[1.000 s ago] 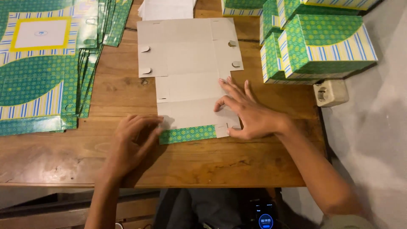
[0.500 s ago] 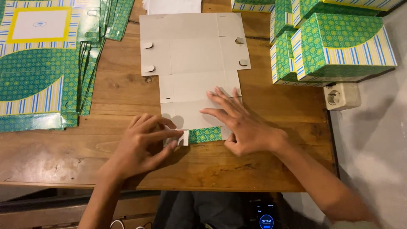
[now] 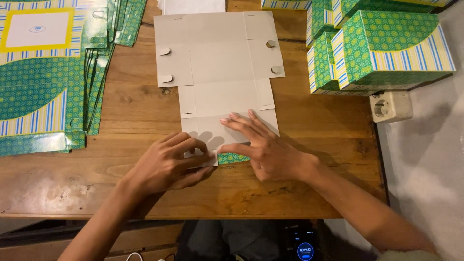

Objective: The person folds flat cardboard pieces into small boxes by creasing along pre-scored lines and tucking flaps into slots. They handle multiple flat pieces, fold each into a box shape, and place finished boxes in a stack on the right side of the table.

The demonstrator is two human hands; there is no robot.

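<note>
Pressing flat box blank (image 3: 220,63) near edge | left hand (image 3: 166,162) pinching flap | right hand (image 3: 263,147) spread flat

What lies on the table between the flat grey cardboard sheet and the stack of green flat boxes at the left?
In the head view, only bare wooden table separates the cardboard sheet from the flat stack.

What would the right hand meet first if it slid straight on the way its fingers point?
The right hand points up-left across the flat grey box blank; sliding on, it would probably meet the blank's left notched flap first.
</note>
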